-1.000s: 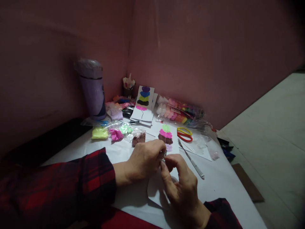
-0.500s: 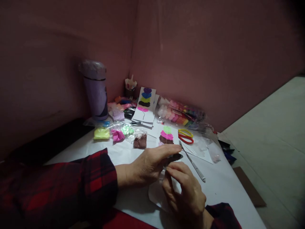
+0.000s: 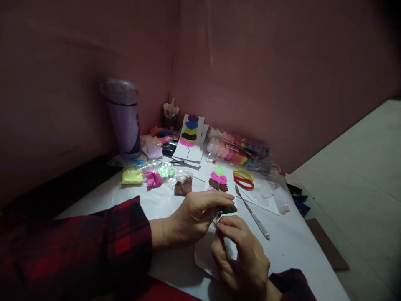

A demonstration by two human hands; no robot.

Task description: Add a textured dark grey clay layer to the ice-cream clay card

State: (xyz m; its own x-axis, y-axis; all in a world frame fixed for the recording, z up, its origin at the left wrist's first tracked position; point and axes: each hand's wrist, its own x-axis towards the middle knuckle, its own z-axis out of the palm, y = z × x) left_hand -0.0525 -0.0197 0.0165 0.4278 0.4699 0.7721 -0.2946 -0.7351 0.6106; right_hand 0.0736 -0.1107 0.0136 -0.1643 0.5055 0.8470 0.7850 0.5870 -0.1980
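Note:
My left hand (image 3: pixel 194 213) is closed around a small black clay packet (image 3: pixel 231 210), its fingers stretched over the top and most of the packet hidden. Just below, my right hand (image 3: pixel 242 251) pinches with thumb and forefinger at the packet's clear plastic edge (image 3: pixel 216 219). Under both hands lies a white sheet (image 3: pixel 203 253) with a rounded edge. Right of the hands is a metal fork (image 3: pixel 258 223) with a ridged handle. A card with green, pink and brown colour bands (image 3: pixel 218 180) lies just beyond my left fingers.
Yellow (image 3: pixel 132 176), pink (image 3: pixel 153 179), green (image 3: pixel 166 170) and brown (image 3: pixel 183 185) packets lie left of the card. Scissors with yellow and red handles (image 3: pixel 244 179) rest behind the fork. A purple tumbler (image 3: pixel 123 121), a striped drawing (image 3: pixel 189 136) and bagged clay (image 3: pixel 232 150) stand farther back.
The black packet and my left fingers have shifted slightly down and left. More of the clear plastic shows between the hands. My right hand keeps its pinch.

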